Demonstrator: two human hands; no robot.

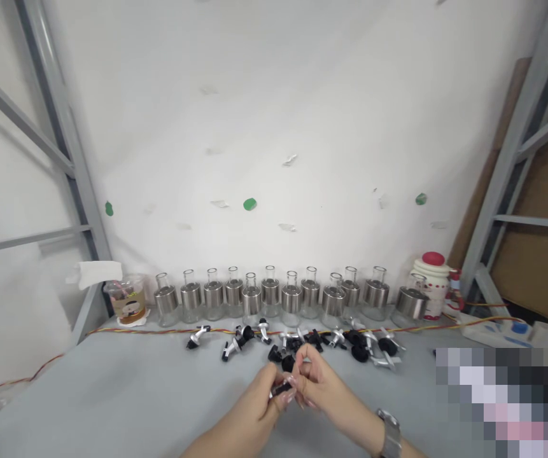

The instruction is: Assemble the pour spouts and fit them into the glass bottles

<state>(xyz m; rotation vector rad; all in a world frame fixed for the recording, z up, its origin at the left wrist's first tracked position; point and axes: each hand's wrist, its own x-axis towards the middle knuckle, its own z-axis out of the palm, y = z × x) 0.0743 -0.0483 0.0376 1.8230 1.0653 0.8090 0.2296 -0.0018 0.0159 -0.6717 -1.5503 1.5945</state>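
Observation:
Low over the grey table (135,394), my left hand (260,397) pinches a small black-and-silver pour spout (281,388) between thumb and fingers. My right hand (319,383) meets it fingertip to fingertip, thumb and index finger closed at the spout's right end. Whatever the right fingers grip is hidden behind them. Just beyond both hands lie loose silver-and-black pour spouts (233,348) in a spread-out row. A round black stopper piece (288,363) rests right behind my fingers, partly covered by them.
Several glass bottles with metal sleeves (251,299) stand along the wall. A drink cup (129,305) is at the left, a white jar with red lid (432,280) at the right. A twisted cable (159,331) crosses the table towards a power strip (493,331). Metal frame posts flank both sides.

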